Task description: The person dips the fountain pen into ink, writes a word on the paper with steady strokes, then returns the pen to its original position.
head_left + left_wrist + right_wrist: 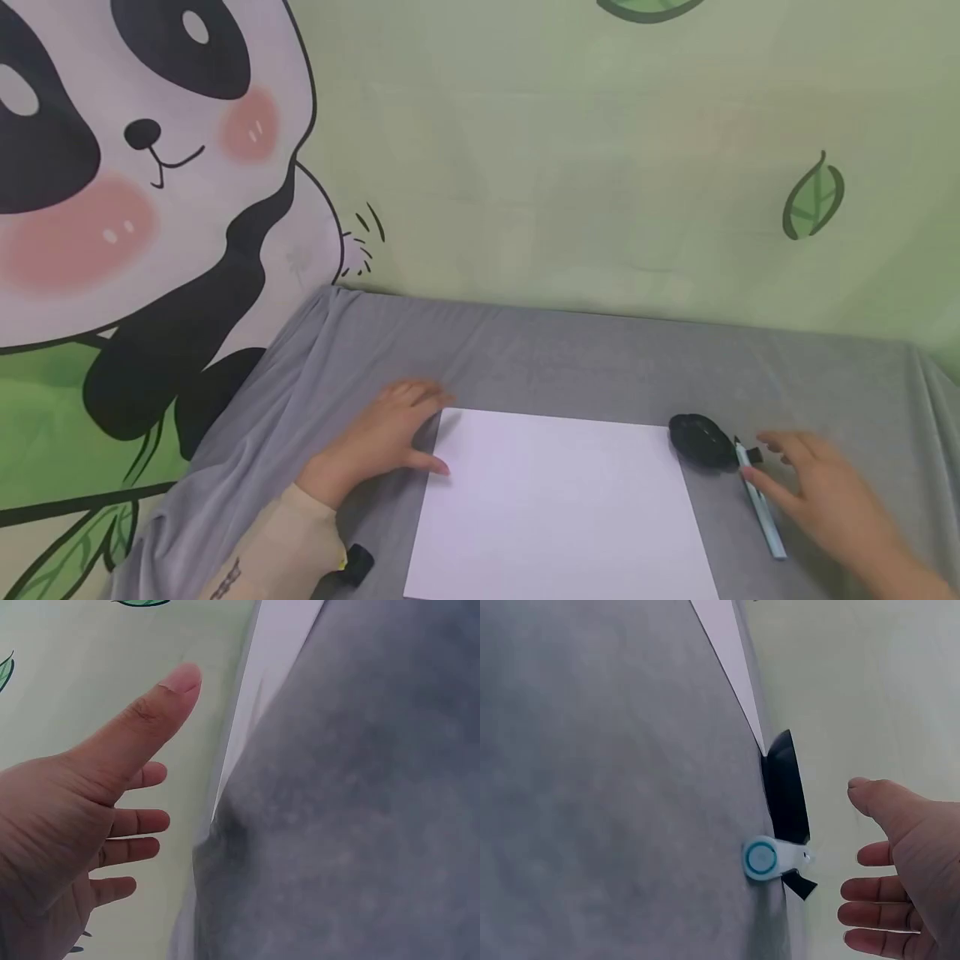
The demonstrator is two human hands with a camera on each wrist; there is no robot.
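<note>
Head view: a white sheet of paper (555, 508) is lying on the grey-cloth worktop (570, 358), well short of its far edge. The left hand (382, 437) is by the sheet's far left corner, fingers loosely spread, gripping nothing, thumb out over the left edge; can't tell if it's touching. At the far right corner there's a black oval thing (701, 442) with a pale blue pen (763, 512) right beside it, slanting toward the worktop's near side. Right hand (832, 492) is just by the pen, thumb and fingers apart.

Left wrist view: thumb sticking out, fingers separated, nothing held.

Right wrist view: same deal, thumb well clear of the fingers, and the pen's round end sits in front of the black oval thing.
</note>
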